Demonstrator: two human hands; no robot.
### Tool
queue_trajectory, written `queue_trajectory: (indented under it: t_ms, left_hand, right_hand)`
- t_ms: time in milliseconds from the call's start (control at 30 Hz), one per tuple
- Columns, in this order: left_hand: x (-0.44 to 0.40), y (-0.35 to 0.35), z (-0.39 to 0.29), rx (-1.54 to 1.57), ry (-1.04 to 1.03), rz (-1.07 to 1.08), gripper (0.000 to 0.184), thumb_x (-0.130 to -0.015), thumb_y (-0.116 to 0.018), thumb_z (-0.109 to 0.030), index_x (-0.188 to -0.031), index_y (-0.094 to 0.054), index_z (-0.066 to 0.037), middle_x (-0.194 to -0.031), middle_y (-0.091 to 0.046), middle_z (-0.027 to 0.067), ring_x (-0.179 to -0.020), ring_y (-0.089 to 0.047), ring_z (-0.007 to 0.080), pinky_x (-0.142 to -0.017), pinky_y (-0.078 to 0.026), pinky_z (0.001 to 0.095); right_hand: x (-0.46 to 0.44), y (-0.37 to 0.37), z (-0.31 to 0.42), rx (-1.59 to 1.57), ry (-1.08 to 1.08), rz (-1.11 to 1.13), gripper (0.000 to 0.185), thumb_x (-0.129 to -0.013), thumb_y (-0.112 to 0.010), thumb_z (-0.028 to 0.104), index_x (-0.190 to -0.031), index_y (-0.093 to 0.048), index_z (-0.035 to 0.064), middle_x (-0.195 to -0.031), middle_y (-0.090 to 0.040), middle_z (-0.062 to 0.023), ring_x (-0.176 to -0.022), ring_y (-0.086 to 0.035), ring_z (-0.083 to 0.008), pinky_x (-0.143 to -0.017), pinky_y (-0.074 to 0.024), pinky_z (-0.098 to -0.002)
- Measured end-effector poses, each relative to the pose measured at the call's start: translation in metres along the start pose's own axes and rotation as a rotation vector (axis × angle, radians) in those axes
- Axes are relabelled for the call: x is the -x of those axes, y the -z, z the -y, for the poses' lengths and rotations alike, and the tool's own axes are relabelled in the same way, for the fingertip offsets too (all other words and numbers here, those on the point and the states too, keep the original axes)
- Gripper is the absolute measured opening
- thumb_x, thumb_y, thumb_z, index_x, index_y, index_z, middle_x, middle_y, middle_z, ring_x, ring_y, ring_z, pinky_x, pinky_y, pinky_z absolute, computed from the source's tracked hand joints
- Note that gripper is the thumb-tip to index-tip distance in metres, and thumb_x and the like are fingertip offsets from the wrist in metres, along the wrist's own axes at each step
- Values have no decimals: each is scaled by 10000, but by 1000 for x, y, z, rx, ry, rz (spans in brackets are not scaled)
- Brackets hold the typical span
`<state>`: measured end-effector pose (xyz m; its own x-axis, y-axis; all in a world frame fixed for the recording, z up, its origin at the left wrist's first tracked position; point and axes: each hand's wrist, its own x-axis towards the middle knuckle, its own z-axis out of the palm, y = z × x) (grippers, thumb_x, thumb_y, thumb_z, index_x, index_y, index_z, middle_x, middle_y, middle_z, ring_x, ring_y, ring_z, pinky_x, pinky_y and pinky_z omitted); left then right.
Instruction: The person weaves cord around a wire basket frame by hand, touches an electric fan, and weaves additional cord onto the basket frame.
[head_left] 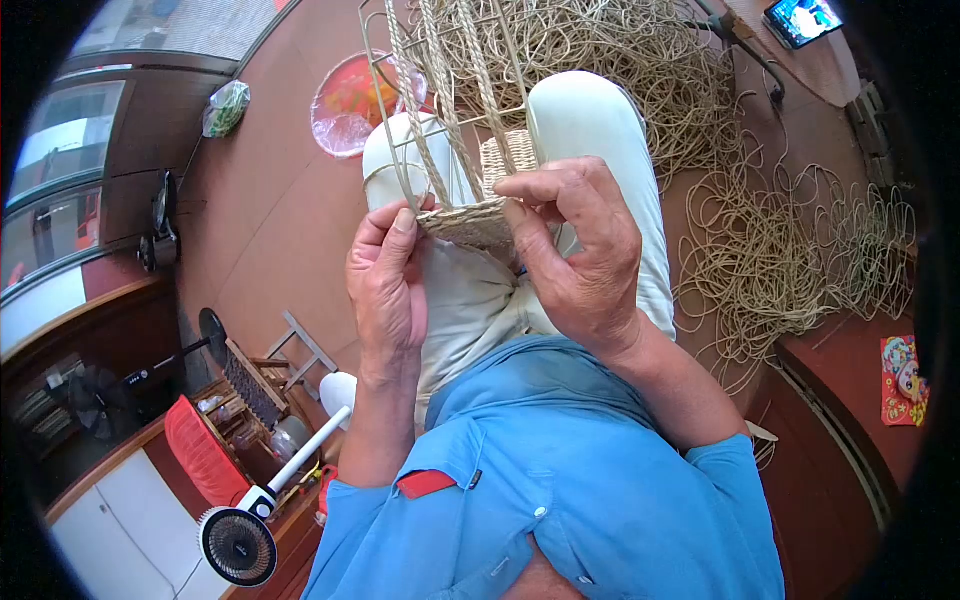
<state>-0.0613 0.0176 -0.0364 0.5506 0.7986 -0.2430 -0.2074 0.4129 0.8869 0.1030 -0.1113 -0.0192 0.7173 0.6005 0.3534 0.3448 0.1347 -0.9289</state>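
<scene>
A wire frame (405, 150) rests across my lap between my knees, with twisted straw-coloured cords (437, 110) running along its length. At its near end is a band of tight weaving (470, 222). My left hand (388, 275) pinches the left corner of this woven end between thumb and fingers. On the right side, my right hand (580, 240) has thumb and forefinger closed together at the weaving's edge, by one cord's end. Whether a loose strand lies in that pinch is too small to tell. A block of finished weaving (508, 158) shows inside the frame.
Heaps of loose straw-coloured cord (620, 60) cover the floor ahead and to the right. A pink plastic-lined basin (350, 105) stands ahead left. A white fan (238, 545) and a wooden stool (250, 385) are at left. A lit phone (803, 20) lies at upper right.
</scene>
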Motion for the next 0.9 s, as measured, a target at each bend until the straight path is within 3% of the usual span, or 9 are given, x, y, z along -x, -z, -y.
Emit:
queue_trajectory:
  t_ms: [233, 500, 700, 900]
  left_hand:
    - [-1, -6, 5, -31, -91, -46, 247, -1096, -702, -101, -1326, -693, -12, -1235, -784, 128, -1151, -733, 183, -1074, -566, 348]
    - [-5, -3, -6, 33, 58, 17, 413, -1088, -725, -126, -1456, -581, -8, -1250, -785, 144, -1141, -740, 186, -1072, -564, 342]
    - [-3, -11, 9, 70, -53, -104, 451, -1050, -763, -62, -1451, -570, 7, -1240, -792, 168, -1129, -748, 179, -1058, -562, 309]
    - [-1, -17, 8, -139, -205, -113, 270, -1052, -764, -69, -1302, -744, 31, -1197, -802, 90, -1073, -721, 117, -970, -567, 268]
  right_hand:
    - [0, 1, -3, 37, 51, 11, 234, -891, -765, -63, -1088, -770, 62, -972, -667, -103, -880, -692, -289, -760, -578, -397]
    - [4, -5, 2, 103, 59, 101, 193, -887, -787, -17, -1056, -765, 73, -943, -679, -93, -883, -693, -307, -784, -558, -432]
    - [-4, -9, 5, 211, 110, 167, 140, -916, -790, 32, -1041, -765, 89, -953, -690, -90, -886, -694, -306, -783, -530, -429]
    - [-28, -13, 11, 429, 298, 256, 192, -946, -775, 96, -1136, -778, 126, -1007, -704, -84, -954, -690, -307, -843, -509, -441]
